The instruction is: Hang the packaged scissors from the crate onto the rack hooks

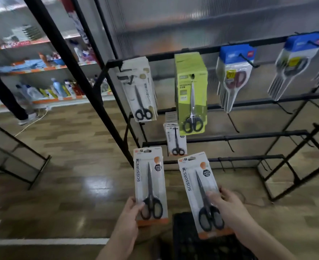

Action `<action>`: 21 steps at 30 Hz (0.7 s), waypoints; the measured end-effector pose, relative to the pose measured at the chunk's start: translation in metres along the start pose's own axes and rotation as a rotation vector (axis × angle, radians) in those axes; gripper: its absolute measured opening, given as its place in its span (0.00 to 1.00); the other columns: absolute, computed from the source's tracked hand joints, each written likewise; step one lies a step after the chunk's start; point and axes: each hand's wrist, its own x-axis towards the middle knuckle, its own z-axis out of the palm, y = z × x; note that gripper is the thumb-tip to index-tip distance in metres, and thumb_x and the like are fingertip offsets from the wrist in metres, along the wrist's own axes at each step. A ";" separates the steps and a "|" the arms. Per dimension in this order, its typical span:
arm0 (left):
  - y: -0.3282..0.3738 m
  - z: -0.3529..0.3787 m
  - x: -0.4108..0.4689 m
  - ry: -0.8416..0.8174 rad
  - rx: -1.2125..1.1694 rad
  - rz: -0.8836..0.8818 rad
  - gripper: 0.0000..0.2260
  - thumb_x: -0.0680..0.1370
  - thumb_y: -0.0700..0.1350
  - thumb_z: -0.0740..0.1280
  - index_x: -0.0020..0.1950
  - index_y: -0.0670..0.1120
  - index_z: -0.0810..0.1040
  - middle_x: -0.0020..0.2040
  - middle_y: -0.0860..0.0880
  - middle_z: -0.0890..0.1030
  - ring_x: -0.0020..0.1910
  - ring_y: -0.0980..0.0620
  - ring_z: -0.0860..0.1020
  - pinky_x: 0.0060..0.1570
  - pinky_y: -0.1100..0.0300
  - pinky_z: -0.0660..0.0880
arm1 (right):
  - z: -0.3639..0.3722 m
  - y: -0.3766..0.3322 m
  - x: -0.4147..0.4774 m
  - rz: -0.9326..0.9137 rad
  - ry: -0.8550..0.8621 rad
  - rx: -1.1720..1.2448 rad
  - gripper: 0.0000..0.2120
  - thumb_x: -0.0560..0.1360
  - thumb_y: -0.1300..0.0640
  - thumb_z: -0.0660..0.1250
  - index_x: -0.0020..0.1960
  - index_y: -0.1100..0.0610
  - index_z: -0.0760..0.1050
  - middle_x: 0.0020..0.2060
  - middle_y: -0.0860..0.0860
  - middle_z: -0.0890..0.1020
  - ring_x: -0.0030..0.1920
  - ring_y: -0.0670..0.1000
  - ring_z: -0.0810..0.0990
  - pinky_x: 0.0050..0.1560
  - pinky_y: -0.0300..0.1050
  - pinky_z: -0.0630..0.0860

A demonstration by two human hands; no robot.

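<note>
Mid-task, roughly partway by the look of it. Gripping one scissors pack (150, 182) at its lower left edge with the left hand (131, 209), thumb across the front. Gripping a second matching pack (203, 192) low on its right side with the right hand (228, 207), fingers over the blister. Holding both upright, side by side but apart, in the air in front of the lower bars of the rack (248, 136), just above the black crate (188, 244) at the bottom of view; not yet hooked. Already hung on the top bar: a white pack (138, 89), a green pack (191, 92), two blue-topped stacks (233, 76). One row down, a stack of small packs (174, 136). Still several bare hooks (233, 123) on the lower bars. No view into the crate, so no count of remaining stock. Left to do at minimum: hanging these two by their top slots. Probably best done one hand at a time, lining slot up with hook tip.
</note>
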 end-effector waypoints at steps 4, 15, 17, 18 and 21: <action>0.014 -0.005 0.043 -0.026 0.159 0.032 0.05 0.84 0.36 0.63 0.54 0.42 0.78 0.44 0.37 0.82 0.45 0.41 0.84 0.47 0.47 0.81 | 0.038 -0.007 0.048 0.013 0.035 -0.069 0.19 0.78 0.36 0.66 0.59 0.49 0.79 0.51 0.47 0.86 0.53 0.50 0.85 0.55 0.55 0.82; 0.070 -0.024 0.143 -0.309 0.230 -0.144 0.07 0.84 0.40 0.64 0.58 0.44 0.81 0.54 0.39 0.86 0.47 0.44 0.87 0.41 0.52 0.82 | 0.110 -0.032 0.119 -0.030 0.279 -0.139 0.14 0.81 0.46 0.66 0.42 0.53 0.78 0.36 0.48 0.82 0.41 0.49 0.81 0.41 0.48 0.75; 0.075 -0.025 0.156 -0.365 0.246 -0.156 0.07 0.84 0.40 0.64 0.59 0.43 0.80 0.54 0.39 0.86 0.50 0.41 0.86 0.48 0.47 0.82 | 0.117 -0.038 0.121 -0.022 0.299 -0.141 0.12 0.82 0.53 0.66 0.41 0.54 0.77 0.35 0.48 0.81 0.37 0.46 0.78 0.38 0.46 0.71; 0.077 -0.025 0.161 -0.387 0.256 -0.160 0.07 0.84 0.40 0.64 0.60 0.42 0.80 0.52 0.40 0.86 0.50 0.40 0.86 0.49 0.46 0.81 | 0.120 -0.039 0.122 -0.015 0.302 -0.139 0.12 0.83 0.53 0.65 0.42 0.55 0.77 0.35 0.49 0.81 0.37 0.47 0.77 0.38 0.46 0.70; 0.080 -0.026 0.176 -0.434 0.274 -0.166 0.07 0.84 0.40 0.63 0.59 0.42 0.80 0.48 0.42 0.87 0.47 0.42 0.86 0.41 0.51 0.81 | 0.125 -0.031 0.132 0.033 0.326 -0.137 0.13 0.83 0.50 0.65 0.42 0.56 0.77 0.32 0.48 0.79 0.35 0.48 0.77 0.36 0.46 0.69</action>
